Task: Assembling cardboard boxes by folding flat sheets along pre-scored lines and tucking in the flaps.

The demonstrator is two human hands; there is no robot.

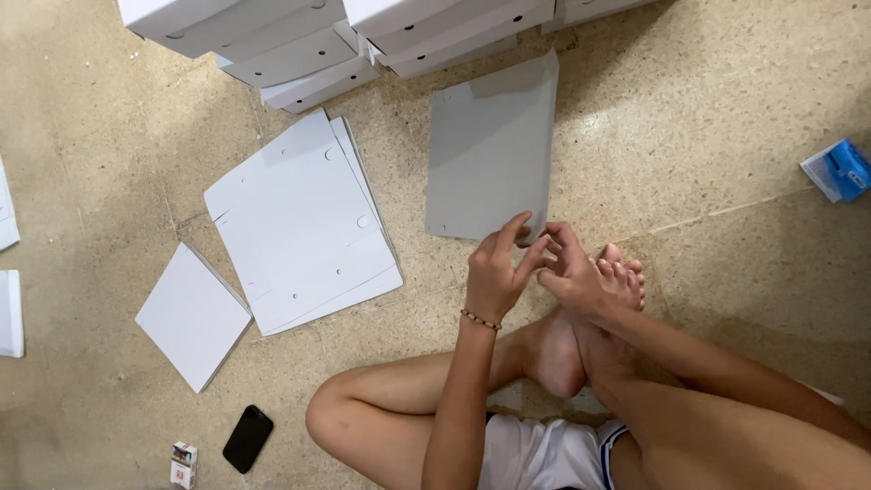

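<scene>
Lying flat on the speckled stone floor [726, 136], a grey cardboard sheet [490, 154] is seen with its long axis running away from the seated person, the far end almost touching the stacked white boxes [299, 45] and the near edge reaching the hands. That near edge is met by the left hand [497, 272] and the right hand [572, 272] — fingers are bent and drawn together at the lower right corner, though whether the card is truly pinched cannot be told. Just behind the hands bare feet are crossed, and bent knees close in the space nearer the camera.

To the left a fanned pile of white die-cut box blanks [299, 227] is spread, close beside the grey sheet but apart from it; a smaller white card square [192, 313] is set lower left. A blue packet [839, 170] is found at the right edge. Smallest of all — a black phone [248, 438] and a little carton [184, 465] beside it.
</scene>
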